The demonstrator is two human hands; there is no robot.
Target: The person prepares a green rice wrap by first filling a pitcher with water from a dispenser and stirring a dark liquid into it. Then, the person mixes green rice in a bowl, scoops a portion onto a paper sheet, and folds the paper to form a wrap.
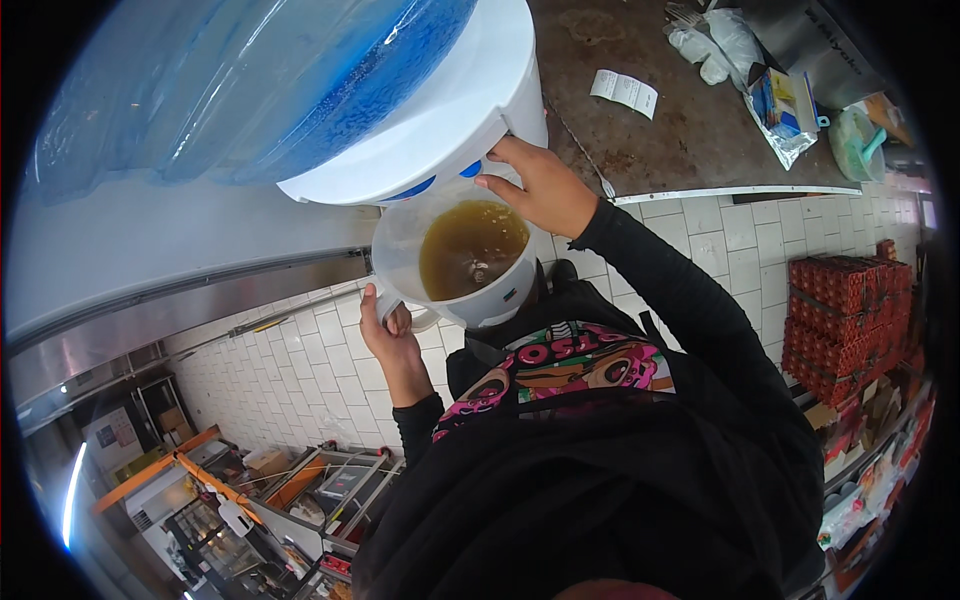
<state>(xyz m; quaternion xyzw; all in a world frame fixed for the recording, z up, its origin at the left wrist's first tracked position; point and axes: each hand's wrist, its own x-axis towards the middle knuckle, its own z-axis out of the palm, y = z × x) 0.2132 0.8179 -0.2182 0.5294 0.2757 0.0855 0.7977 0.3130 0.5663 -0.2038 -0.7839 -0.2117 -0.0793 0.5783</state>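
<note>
My left hand (393, 325) is closed around the handle of a translucent plastic jug (400, 245). Yellow-brown liquid (470, 250) fills its lower part, with bubbles and a ripple on the surface. The jug is directly beneath the front of a white water dispenser (500, 85), which has a large clear blue water bottle (270, 90) on top. My right hand (545, 190) grips the dispenser's front edge, its thumb beside a small blue tap part (471, 169). A second blue part (410, 188) shows to the left. The outlet itself is hidden.
To the right is a dark stained table (690, 140) bearing a receipt (624, 93), plastic bags (715, 45) and a small opened box (785, 105). Stacked red egg trays (845, 315) stand on the right. Racks and equipment (330, 490) fill the lower left.
</note>
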